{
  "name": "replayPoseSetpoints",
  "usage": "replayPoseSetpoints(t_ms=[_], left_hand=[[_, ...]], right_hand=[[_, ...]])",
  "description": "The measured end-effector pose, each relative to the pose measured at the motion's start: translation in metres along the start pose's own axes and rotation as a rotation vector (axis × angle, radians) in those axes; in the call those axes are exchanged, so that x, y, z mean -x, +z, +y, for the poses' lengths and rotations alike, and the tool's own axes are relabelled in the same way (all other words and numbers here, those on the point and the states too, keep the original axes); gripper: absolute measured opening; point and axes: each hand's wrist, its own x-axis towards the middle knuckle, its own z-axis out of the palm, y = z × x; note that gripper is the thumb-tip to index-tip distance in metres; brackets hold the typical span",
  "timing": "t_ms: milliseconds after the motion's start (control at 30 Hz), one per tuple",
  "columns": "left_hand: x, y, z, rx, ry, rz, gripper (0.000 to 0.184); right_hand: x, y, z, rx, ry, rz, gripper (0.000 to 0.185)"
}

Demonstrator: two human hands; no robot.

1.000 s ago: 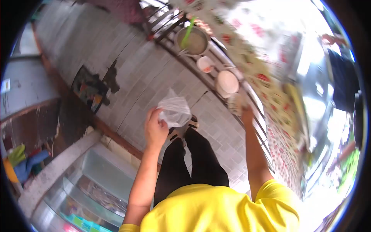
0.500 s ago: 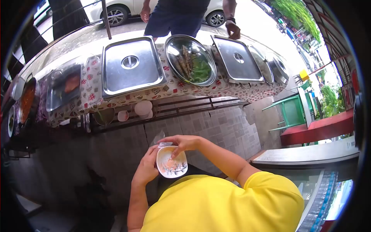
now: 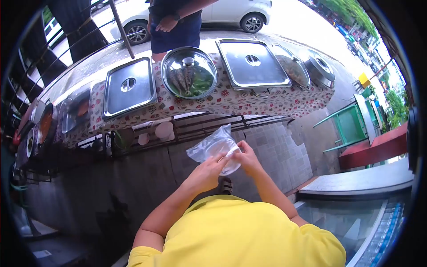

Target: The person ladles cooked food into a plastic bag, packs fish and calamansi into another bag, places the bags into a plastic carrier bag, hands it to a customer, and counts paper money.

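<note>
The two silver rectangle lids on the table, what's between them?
In the head view, a round dish with fish and green leaves, under a clear lid, sits between them.

The thin, crinkled plastic bag [image 3: 201, 149] was clear with whitish glints, and the cloth shirt [image 3: 253, 231] nearer in was plain bright yellow. Beyond, the long tablecloth [image 3: 178, 107] showed small red and dark motifs on a pale ground. The flat rectangular metal lids [image 3: 267, 73] were silver, the leafy vegetables [image 3: 203, 84] green, the whole fish [image 3: 179, 80] brownish. At right, the chair [image 3: 349, 123] was green; far off, the car [image 3: 231, 13] was white.
</note>
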Motion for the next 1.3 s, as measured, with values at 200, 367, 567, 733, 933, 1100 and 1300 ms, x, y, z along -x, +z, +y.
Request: replayPoseSetpoints(t_ms=[200, 367, 567, 733, 933, 1100, 1300], left_hand=[[-0.063, 0.059, 0.052, 0.134, 0.103, 0.314, 0.067], [-0.049, 0.042, 0.053, -0.057, -0.105, 0.944, 0.051], [-0.002, 0.047, 0.004, 0.563, -0.358, 1.369, 0.037], [0.079, 0.028, -0.052, 0.799, -0.492, 1.644, 0.027], [0.212, 0.017, -0.126, 0.497, -0.765, 1.928, 0.027], [0.331, 0.033, -0.196, 0.51, -0.898, 2.143, 0.03], [0.398, 0.018, -0.191, 0.576, -1.191, 1.967, 0.031]], right_hand=[[-0.03, -0.045, -0.007, -0.42, -0.242, 0.219, 0.023], [-0.035, -0.019, -0.008, -0.604, -0.225, 0.022, 0.022], [-0.01, 0.09, -0.004, -0.494, -0.049, -0.306, 0.025], [0.005, 0.176, 0.018, 0.001, -0.019, -0.503, 0.023], [0.015, 0.292, 0.041, 0.46, -0.775, -0.439, 0.02], [0.078, 0.4, 0.076, 0.639, -1.103, -0.917, 0.018], [0.063, 0.499, 0.113, 0.867, -1.076, -1.068, 0.016]])
